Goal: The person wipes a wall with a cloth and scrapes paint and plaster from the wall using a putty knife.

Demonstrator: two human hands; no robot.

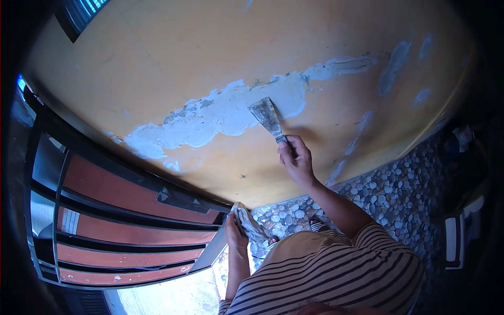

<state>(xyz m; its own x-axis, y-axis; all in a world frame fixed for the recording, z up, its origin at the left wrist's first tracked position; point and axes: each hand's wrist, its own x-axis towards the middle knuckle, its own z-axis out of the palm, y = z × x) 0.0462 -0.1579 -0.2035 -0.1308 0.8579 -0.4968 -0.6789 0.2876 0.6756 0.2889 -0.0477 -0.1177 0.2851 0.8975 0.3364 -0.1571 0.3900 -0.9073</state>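
Observation:
My right hand [298,161] is closed around the handle of a putty knife [266,116]. Its broad, stained blade points up and to the left, over the lower right part of a white filler patch [210,119] on the yellow-orange wall [173,58]. Whether the blade touches the filler, I cannot tell. Low down near the wall's bottom edge, my left hand [235,235] grips a crumpled, whitish-grey bag [249,223]. What the bag contains is hidden.
A dark-framed gate with reddish panels [126,226] stands close on the left, beside my left hand. Smaller white patches [395,65] mark the wall at right. Pebble-patterned flooring [383,194] lies below. A white object [454,241] is at far right.

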